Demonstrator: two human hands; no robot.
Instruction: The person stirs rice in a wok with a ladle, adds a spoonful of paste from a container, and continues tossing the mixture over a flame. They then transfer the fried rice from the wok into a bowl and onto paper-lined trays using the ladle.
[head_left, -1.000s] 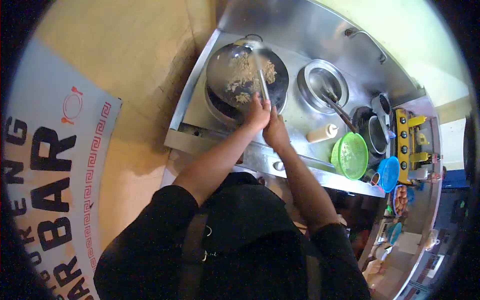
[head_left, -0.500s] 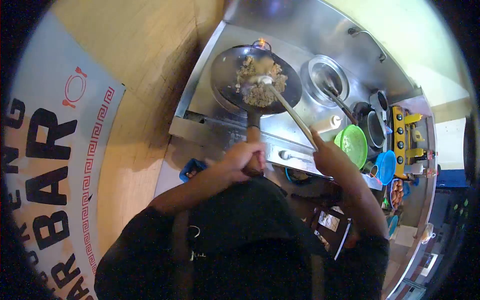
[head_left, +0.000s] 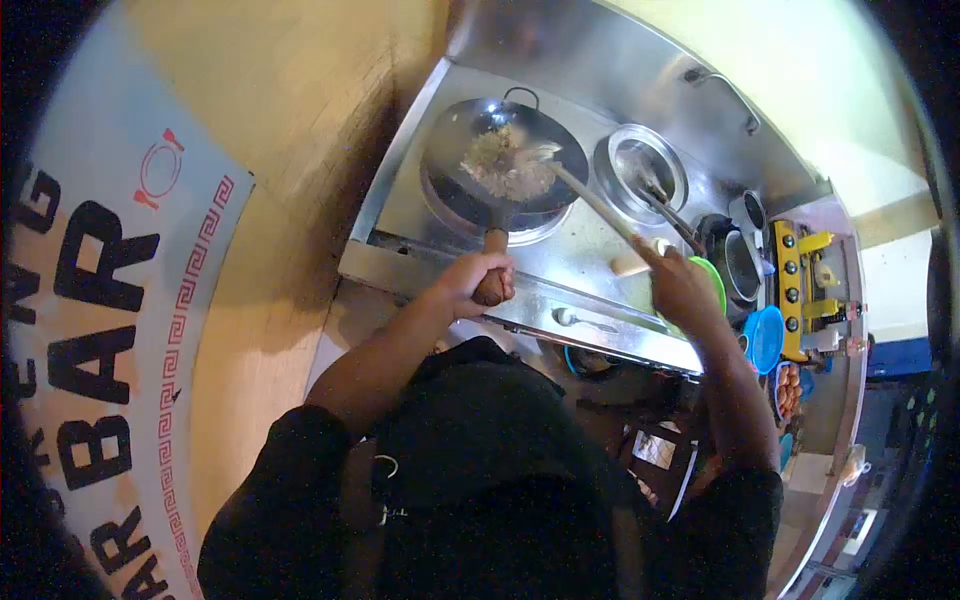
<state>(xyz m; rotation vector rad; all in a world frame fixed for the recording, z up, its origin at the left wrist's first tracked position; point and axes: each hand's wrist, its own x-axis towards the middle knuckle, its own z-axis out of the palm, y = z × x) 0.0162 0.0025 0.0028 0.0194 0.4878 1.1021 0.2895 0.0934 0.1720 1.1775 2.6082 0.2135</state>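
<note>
My left hand (head_left: pixel 478 283) is wrapped around the wooden handle (head_left: pixel 495 240) of a dark wok (head_left: pixel 455 130). The wok is over a round burner ring on the steel stove. Browned, crumbly food (head_left: pixel 500 165) lies in the bowl, blurred by motion. My right hand (head_left: pixel 683 290) grips a long-handled wok utensil (head_left: pixel 600 205), whose metal head is at the food's right side. That head is too smeared to tell spatula from ladle. A pale squeeze bottle (head_left: pixel 630 266) and a green bowl (head_left: pixel 712 280) are near my right hand, which partly covers the bowl.
Right of the wok stands a metal pot (head_left: pixel 612 178) with a long-handled tool inside. Farther right are a dark pan (head_left: pixel 742 262), a blue bowl (head_left: pixel 766 335) and a yellow gas stove (head_left: pixel 790 290). A lettered banner (head_left: pixel 100 290) hangs at left.
The wok has settled back toward the burner, and the flame behind it no longer shows. My left hand moved slightly left and up; my right hand shifted right with the utensil.
</note>
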